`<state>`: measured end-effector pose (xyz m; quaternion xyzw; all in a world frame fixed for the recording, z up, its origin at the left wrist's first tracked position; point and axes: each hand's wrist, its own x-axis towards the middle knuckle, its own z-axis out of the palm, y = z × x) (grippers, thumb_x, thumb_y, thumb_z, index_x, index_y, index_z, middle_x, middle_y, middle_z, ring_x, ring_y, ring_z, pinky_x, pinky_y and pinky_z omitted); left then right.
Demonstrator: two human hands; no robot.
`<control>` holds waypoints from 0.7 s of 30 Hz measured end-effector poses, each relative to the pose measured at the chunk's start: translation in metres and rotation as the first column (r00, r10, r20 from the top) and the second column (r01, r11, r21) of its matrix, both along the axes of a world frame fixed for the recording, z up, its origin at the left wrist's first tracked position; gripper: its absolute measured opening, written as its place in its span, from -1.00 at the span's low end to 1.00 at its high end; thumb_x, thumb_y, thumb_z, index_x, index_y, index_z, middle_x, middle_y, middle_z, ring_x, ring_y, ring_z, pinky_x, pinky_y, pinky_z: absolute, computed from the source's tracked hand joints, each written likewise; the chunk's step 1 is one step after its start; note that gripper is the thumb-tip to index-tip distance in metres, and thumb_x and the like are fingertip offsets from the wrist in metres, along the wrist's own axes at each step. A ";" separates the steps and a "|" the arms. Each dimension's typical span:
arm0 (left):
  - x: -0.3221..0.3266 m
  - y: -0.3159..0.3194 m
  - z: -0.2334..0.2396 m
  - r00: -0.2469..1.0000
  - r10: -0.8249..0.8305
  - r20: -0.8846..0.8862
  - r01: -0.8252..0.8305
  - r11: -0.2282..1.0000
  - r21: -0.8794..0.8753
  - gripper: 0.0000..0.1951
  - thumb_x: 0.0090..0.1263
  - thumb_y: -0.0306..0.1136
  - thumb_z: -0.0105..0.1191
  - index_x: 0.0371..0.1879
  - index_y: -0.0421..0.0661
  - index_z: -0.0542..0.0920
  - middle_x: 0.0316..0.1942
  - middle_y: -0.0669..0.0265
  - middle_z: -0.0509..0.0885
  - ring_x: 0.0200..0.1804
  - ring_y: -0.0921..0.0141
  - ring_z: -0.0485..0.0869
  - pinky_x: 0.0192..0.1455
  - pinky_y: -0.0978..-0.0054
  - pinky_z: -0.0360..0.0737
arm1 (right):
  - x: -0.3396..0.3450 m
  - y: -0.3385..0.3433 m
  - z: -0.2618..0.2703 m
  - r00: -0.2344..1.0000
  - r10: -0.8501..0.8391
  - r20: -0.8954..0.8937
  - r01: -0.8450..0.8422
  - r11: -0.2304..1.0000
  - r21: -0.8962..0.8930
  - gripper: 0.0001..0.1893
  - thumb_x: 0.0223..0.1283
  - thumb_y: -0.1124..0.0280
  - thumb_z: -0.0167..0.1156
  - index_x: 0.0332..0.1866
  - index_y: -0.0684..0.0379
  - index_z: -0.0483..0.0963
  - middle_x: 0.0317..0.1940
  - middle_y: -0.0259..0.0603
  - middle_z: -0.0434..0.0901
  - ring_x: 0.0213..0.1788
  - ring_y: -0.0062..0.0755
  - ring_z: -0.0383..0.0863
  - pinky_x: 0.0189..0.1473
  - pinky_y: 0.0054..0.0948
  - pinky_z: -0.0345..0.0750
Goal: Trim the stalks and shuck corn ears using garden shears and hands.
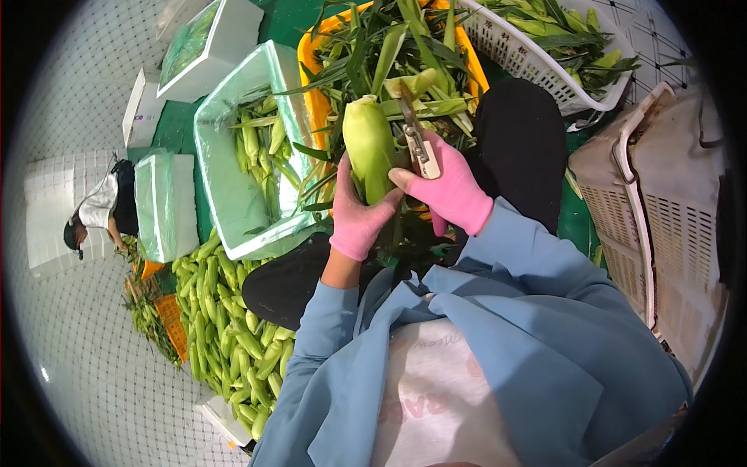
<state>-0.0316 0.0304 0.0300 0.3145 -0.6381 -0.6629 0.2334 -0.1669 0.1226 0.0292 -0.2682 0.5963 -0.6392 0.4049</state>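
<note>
My left hand (363,216), in a pink glove, grips a green-husked ear of corn (367,140) from below, its pale cut end facing up. My right hand (449,187), gloved the same way, holds a cutting tool (421,153) with a pale handle and a narrow, rust-stained blade. The right thumb reaches to the side of the ear. Beyond the blade's tip is a cut piece of corn stalk (415,83); whether they touch, I cannot tell. Under both hands, a yellow crate (307,61) is heaped with husk leaves and stalks.
To the left, a plastic-lined foam box (224,198) contains corn, beside a large pile of ears (233,333). A white basket (525,64) of corn stands at upper right. Stacked pale crates (642,204) flank my right side. Farther left, another person (102,201) bends over leaves.
</note>
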 end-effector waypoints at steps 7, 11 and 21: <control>0.007 0.004 0.005 0.994 -0.083 0.066 0.078 0.994 0.073 -0.16 0.04 -0.58 0.35 0.36 -0.27 0.20 0.19 0.17 0.48 0.17 0.36 0.53 0.23 0.43 0.49 | -0.011 0.000 -0.001 0.985 0.115 -0.130 -0.104 0.991 0.088 -0.58 0.10 0.43 0.17 0.11 0.22 0.40 -0.23 -0.17 0.63 -0.25 -0.34 0.67 -0.11 -0.42 0.59; 0.010 0.003 0.004 1.000 0.003 0.024 -0.005 0.995 0.104 -0.17 0.04 -0.55 0.36 0.34 -0.29 0.21 0.18 0.15 0.48 0.17 0.36 0.53 0.22 0.44 0.50 | -0.008 -0.004 0.010 0.963 0.176 0.205 -0.209 0.966 0.152 -0.50 0.08 0.39 0.24 0.17 0.21 0.36 -0.18 -0.13 0.63 -0.25 -0.32 0.67 -0.08 -0.39 0.60; 0.008 0.012 0.023 0.995 0.048 0.090 -0.050 0.998 0.026 -0.20 0.04 -0.54 0.33 0.32 -0.29 0.22 0.13 0.17 0.49 0.12 0.36 0.53 0.20 0.39 0.50 | -0.008 -0.011 0.003 0.978 0.176 0.108 -0.193 0.967 0.165 -0.55 0.06 0.42 0.17 0.12 0.19 0.39 -0.33 -0.14 0.62 -0.33 -0.36 0.65 -0.24 -0.36 0.61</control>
